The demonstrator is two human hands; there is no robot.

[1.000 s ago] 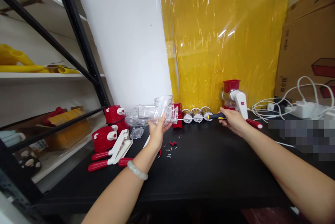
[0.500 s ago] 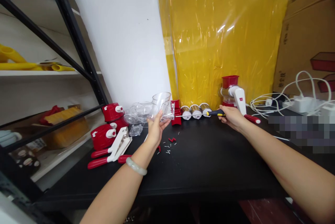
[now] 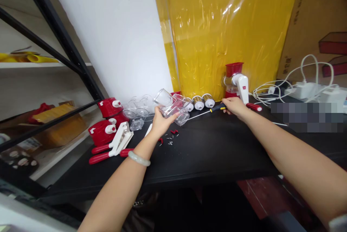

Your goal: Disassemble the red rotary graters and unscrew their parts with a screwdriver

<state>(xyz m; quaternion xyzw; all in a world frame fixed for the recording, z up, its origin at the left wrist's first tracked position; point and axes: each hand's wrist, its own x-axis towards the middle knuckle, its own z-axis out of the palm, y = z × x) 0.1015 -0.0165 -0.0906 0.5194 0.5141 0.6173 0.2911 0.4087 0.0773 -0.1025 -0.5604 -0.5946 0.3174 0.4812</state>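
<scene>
My left hand is closed around a clear plastic grater housing, tilted with its open tube toward the upper left. A screwdriver with a dark blue and yellow handle is gripped in my right hand. Its long thin shaft points left, and the tip is at the lower right end of the housing; whether it touches is too small to tell. On the black table below lie several small screws and a small red plastic piece. Three grater drums stand behind the shaft.
Red bases and white crank handles with red grips lie at left, near more clear housings. An assembled grater stands at the back right, beside white cables and power adapters. A black-framed shelf borders the left.
The housing has turned, its right end dropping lower and toward me. The screwdriver has gone from nearly level to slanting down leftward. The whole view has shifted slightly.
</scene>
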